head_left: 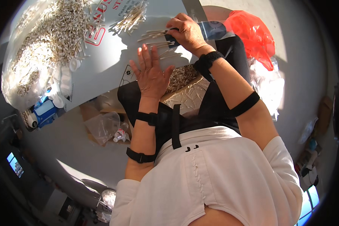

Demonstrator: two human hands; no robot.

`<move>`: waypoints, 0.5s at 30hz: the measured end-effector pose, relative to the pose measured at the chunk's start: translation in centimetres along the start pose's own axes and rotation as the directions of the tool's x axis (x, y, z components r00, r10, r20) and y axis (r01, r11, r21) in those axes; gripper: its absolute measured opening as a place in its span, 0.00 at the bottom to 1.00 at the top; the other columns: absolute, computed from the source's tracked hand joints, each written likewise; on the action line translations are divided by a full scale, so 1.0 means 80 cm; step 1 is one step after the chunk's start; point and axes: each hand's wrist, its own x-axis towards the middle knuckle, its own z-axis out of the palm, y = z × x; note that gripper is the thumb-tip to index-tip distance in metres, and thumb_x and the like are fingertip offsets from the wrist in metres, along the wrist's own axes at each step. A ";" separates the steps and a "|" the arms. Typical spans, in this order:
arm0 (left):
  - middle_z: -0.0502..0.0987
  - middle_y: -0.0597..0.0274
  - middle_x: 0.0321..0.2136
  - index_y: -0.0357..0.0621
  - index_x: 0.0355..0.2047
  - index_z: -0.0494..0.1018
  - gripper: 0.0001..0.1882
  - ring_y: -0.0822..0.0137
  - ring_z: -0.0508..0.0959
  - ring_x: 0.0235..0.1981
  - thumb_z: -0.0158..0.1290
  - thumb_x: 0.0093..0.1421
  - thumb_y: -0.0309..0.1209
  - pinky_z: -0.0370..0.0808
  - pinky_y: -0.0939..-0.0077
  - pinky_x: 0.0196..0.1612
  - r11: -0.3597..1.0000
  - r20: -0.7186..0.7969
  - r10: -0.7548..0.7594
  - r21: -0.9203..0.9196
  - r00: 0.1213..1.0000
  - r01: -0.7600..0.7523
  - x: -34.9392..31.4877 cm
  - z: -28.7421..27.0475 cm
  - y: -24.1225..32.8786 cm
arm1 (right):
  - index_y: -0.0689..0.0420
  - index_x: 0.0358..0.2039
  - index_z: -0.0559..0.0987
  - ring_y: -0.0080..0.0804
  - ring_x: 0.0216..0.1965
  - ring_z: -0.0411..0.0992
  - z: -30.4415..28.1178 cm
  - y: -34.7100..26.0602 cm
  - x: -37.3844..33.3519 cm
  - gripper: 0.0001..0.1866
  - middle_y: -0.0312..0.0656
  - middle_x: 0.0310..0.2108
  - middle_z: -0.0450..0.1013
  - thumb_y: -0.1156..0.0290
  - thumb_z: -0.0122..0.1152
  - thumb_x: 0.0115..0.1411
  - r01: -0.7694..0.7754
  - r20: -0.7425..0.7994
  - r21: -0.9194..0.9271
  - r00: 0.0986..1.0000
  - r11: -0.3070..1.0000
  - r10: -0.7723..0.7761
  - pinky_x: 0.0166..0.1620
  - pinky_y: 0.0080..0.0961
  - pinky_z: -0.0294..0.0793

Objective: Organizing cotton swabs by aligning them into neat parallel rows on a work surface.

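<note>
My left hand (150, 73) lies palm down at the near edge of the grey board (105, 67), fingers spread, holding nothing. Farther right, the curled fingers of my right hand (187, 33) grip a clear plastic bag with dark patches (213, 30), which extends to the right past the board. Several loose cotton swabs (154, 34) lie by those fingers, their tips pointing left; whether some are inside the bag I cannot tell. A small heap of cotton swabs (130, 22) rests farther back. Fingertips of the right hand are partly hidden.
A large clear bag (11, 81) of swabs spreads over the board's left side. More swabs (180, 77) fill a container below the near edge, between my legs. A red plastic bag (252, 35) sits at right, above white plastic (267, 83). A blue-and-white package (45, 111) is at left.
</note>
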 end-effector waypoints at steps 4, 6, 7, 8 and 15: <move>0.45 0.49 0.70 0.46 0.70 0.47 0.45 0.49 0.42 0.71 0.47 0.61 0.58 0.39 0.41 0.67 1.000 0.062 -0.010 0.023 0.998 0.008 0.017 -0.004 0.003 | 0.56 0.30 0.79 0.36 0.32 0.74 -0.010 -0.008 -0.021 0.06 0.39 0.31 0.71 0.72 0.65 0.51 -0.193 -0.015 0.113 0.981 0.975 0.195 0.37 0.28 0.74; 0.45 0.49 0.70 0.46 0.69 0.47 0.44 0.48 0.43 0.71 0.46 0.62 0.57 0.39 0.42 0.67 0.999 0.042 -0.024 -0.021 0.999 0.025 0.029 -0.001 0.001 | 0.55 0.30 0.80 0.38 0.33 0.74 -0.016 -0.014 -0.035 0.06 0.39 0.32 0.72 0.71 0.65 0.50 -0.249 0.006 0.179 0.968 0.952 0.252 0.37 0.30 0.75; 0.45 0.49 0.70 0.46 0.69 0.47 0.44 0.48 0.43 0.71 0.46 0.62 0.57 0.39 0.42 0.67 0.999 0.041 -0.024 -0.022 0.999 0.025 0.030 -0.001 -0.002 | 0.54 0.30 0.80 0.40 0.34 0.75 -0.018 -0.016 -0.042 0.06 0.40 0.33 0.73 0.71 0.65 0.49 -0.303 0.030 0.246 0.952 0.921 0.306 0.37 0.33 0.75; 0.45 0.49 0.69 0.44 0.68 0.49 0.42 0.48 0.44 0.70 0.50 0.61 0.51 0.41 0.41 0.67 0.994 -0.062 -0.055 -0.101 0.997 0.049 0.031 -0.002 -0.007 | 0.54 0.29 0.80 0.40 0.32 0.75 -0.020 -0.019 -0.049 0.06 0.39 0.30 0.72 0.72 0.65 0.49 -0.265 0.037 0.223 0.964 0.938 0.264 0.37 0.32 0.75; 0.69 0.58 0.49 0.47 0.46 0.69 0.25 0.53 0.65 0.55 0.60 0.46 0.22 0.60 0.55 0.55 0.966 -0.255 -0.183 -0.224 0.949 0.126 0.004 -0.009 -0.030 | 0.56 0.29 0.77 0.39 0.34 0.73 -0.037 -0.029 -0.072 0.06 0.40 0.32 0.70 0.74 0.64 0.48 -0.075 0.174 0.093 0.983 0.993 0.058 0.36 0.30 0.74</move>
